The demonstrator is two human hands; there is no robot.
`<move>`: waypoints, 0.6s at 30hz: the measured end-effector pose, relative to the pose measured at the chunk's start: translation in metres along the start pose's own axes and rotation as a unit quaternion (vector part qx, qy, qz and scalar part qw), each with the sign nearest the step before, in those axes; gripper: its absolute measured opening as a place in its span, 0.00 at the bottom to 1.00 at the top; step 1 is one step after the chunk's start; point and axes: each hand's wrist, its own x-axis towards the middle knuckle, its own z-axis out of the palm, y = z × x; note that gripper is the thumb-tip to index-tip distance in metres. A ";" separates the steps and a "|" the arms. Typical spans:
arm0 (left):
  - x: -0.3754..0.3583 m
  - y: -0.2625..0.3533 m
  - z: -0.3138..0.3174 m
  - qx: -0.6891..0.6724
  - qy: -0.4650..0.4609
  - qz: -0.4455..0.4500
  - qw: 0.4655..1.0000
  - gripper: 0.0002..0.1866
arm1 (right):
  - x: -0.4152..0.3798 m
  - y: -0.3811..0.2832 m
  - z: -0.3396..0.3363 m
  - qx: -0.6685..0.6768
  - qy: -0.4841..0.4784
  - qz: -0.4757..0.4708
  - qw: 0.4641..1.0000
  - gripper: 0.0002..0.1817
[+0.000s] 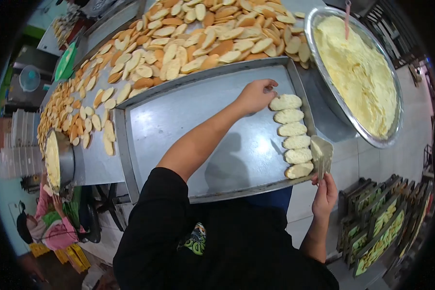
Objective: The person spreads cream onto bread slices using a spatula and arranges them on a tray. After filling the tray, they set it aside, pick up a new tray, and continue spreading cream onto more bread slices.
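My left hand (pixel 257 97) is over the metal tray (pixel 188 140), just beside the farthest of several oval bread slices (pixel 285 102) lined up along its right side. Its fingers are bent and a little apart, and I see nothing in them. A pale cream coats the tops of these slices; the nearest slice (pixel 299 170) looks smoother and less thickly covered. My right hand (pixel 325 193) is closed around a flat scraper (pixel 322 153) smeared with cream, held upright at the tray's right edge beside the nearer slices.
Plain bread slices (pixel 217 36) are heaped beyond the tray and to its left. A large metal bowl (pixel 398 113) of cream, with a pink handle in it, stands at the right. Racked trays (pixel 382 222) are lower right. Another person (pixel 58 222) sits at left near a second bowl (pixel 66 157).
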 end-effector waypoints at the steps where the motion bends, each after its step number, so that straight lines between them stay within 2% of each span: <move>1: -0.009 0.011 -0.007 -0.018 -0.002 -0.009 1.000 0.18 | -0.002 0.000 -0.001 -0.006 -0.003 -0.002 1.000 0.15; 4: -0.027 0.017 -0.036 -0.025 0.015 0.062 0.998 0.17 | 0.002 -0.001 0.002 -0.019 -0.034 -0.017 0.999 0.15; 7: -0.034 0.014 -0.084 0.035 0.013 0.046 0.998 0.15 | 0.010 0.001 0.008 -0.024 -0.056 -0.018 0.998 0.15; 10: -0.024 -0.006 -0.122 -0.006 0.087 0.091 0.992 0.14 | 0.011 0.000 0.016 -0.019 -0.057 -0.015 0.998 0.15; 13: -0.007 -0.006 -0.157 0.033 0.211 0.069 0.974 0.13 | 0.017 -0.005 0.020 -0.030 -0.067 -0.001 0.997 0.14; 18: 0.066 -0.060 -0.227 0.149 0.237 -0.025 0.960 0.17 | 0.033 -0.020 0.027 -0.061 -0.065 0.018 0.996 0.12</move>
